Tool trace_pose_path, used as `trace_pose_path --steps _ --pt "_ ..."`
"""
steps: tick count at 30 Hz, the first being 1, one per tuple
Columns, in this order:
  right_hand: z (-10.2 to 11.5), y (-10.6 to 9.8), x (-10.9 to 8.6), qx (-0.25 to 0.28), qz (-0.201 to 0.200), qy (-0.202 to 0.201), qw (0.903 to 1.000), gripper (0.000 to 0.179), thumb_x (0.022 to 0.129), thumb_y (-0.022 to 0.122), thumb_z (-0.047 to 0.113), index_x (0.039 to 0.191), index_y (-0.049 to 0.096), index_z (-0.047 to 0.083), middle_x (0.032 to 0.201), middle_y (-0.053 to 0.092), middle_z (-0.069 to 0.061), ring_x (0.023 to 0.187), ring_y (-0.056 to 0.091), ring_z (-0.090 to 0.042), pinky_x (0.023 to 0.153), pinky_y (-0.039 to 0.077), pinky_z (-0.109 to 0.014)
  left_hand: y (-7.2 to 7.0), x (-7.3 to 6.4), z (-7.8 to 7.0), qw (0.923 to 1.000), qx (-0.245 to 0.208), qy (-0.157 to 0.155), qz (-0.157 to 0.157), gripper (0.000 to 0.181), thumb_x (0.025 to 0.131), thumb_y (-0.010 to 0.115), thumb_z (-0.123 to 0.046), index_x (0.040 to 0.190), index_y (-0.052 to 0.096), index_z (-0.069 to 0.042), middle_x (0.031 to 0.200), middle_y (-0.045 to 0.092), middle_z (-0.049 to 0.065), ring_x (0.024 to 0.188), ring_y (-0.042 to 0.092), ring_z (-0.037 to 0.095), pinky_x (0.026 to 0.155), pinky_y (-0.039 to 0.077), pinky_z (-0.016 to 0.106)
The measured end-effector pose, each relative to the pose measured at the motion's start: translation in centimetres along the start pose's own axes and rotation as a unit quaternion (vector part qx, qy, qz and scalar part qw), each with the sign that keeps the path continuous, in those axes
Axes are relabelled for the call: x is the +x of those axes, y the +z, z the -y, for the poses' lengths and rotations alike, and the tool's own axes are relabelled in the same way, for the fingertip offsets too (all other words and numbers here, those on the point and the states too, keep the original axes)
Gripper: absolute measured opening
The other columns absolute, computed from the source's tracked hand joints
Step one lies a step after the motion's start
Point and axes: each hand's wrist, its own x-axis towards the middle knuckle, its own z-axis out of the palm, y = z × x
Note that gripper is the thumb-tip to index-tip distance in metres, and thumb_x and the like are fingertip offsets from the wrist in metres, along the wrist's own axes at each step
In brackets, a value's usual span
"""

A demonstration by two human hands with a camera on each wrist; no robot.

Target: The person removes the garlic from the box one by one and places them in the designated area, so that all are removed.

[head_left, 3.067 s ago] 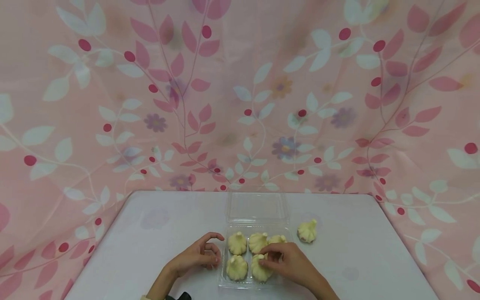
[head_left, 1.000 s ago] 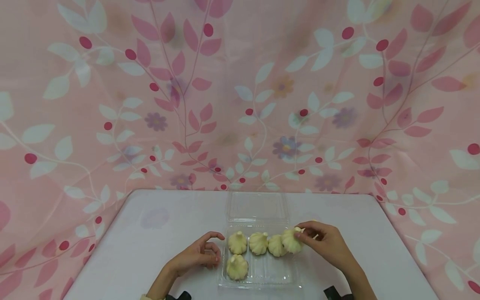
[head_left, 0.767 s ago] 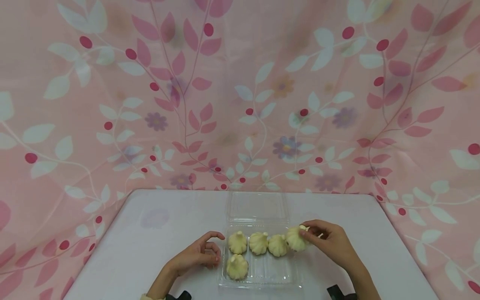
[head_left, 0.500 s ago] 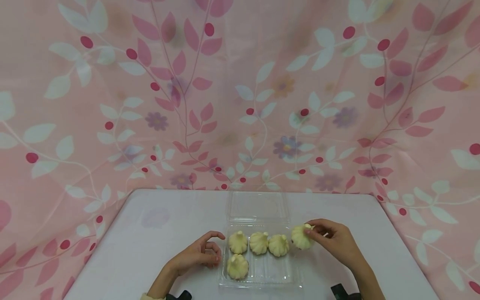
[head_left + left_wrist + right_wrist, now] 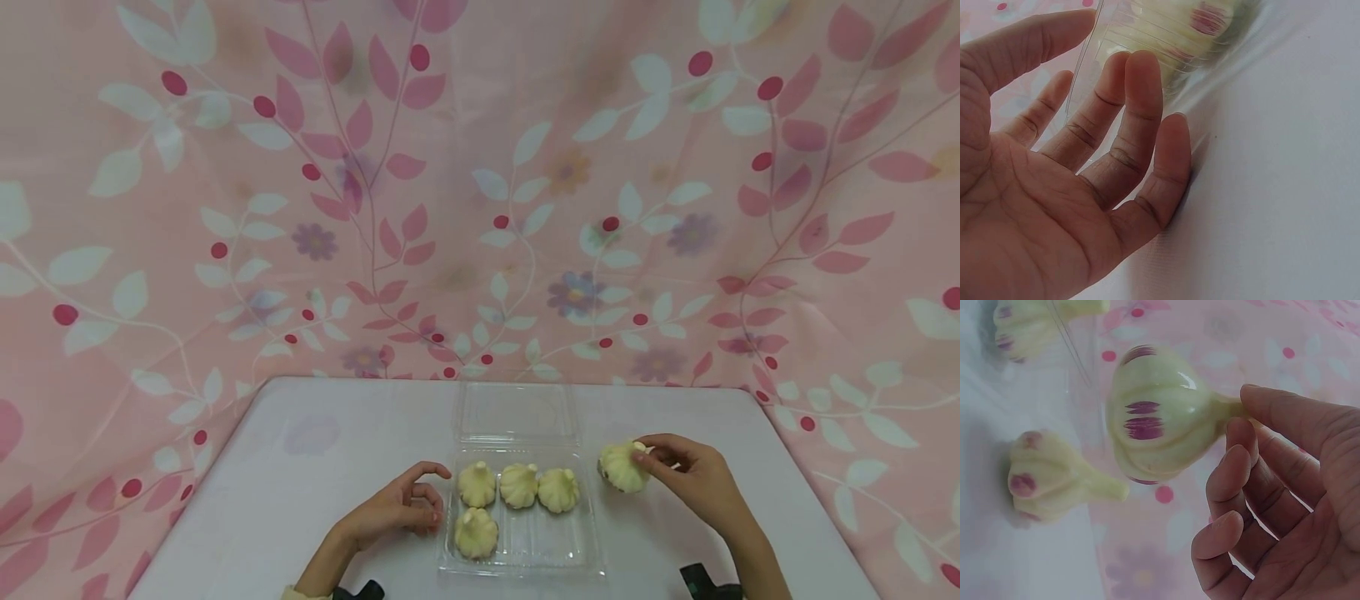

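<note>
My right hand pinches a garlic bulb by its stem, off the right side of a clear plastic box. The right wrist view shows purple streaks on this pale held bulb and thumb and finger at its stem. A second garlic bulb sits on the table beyond it; in the head view the held bulb and hand hide it. Three bulbs line the box's back row, and one more bulb lies at front left. Loosely curled and holding nothing, my left hand rests beside the box's left wall.
The box's transparent lid lies folded back towards the far table edge. A white cloth covers the table. Behind it hangs a pink leaf-patterned curtain. Black wrist straps show at the bottom.
My right hand has taken the garlic bulb from the box's front middle, lifted it and carried it rightward past the box's right edge. The left hand stays in place.
</note>
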Motion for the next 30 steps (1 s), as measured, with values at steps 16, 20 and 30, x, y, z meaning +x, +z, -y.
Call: trace_pose_path --steps 16,20,30 --pt "-2.5 -1.3 0.0 -0.004 0.0 0.056 0.9984 0.023 0.089 0.076 0.023 0.107 0.074 0.009 0.081 0.069 0.001 0.071 0.064 -0.019 0.059 0.05 -0.027 0.3 -0.2 -0.3 1.0 0.003 0.002 0.0 0.06 0.093 0.065 -0.007 0.144 0.032 -0.002 0.096 0.065 0.005 0.081 0.062 0.017 0.071 0.051 0.032" --pt "-2.9 -1.4 0.1 -0.017 -0.005 0.063 0.9978 0.024 0.089 0.076 0.024 0.107 0.074 0.008 0.081 0.07 0.001 0.072 0.065 -0.018 0.06 0.05 -0.026 0.3 -0.2 -0.3 1.0 0.004 0.0 -0.003 0.061 0.093 0.065 -0.007 0.144 0.032 -0.002 0.096 0.065 0.005 0.08 0.062 0.016 0.071 0.051 0.032" --pt "-3.7 -1.8 0.1 -0.011 -0.009 0.07 0.9974 0.026 0.089 0.076 0.022 0.108 0.073 0.005 0.083 0.07 -0.003 0.074 0.066 -0.021 0.061 0.052 -0.025 0.2 -0.2 -0.2 1.0 0.005 -0.002 -0.007 0.06 0.093 0.066 -0.007 0.144 0.033 -0.003 0.096 0.065 0.005 0.08 0.063 0.017 0.07 0.051 0.032"
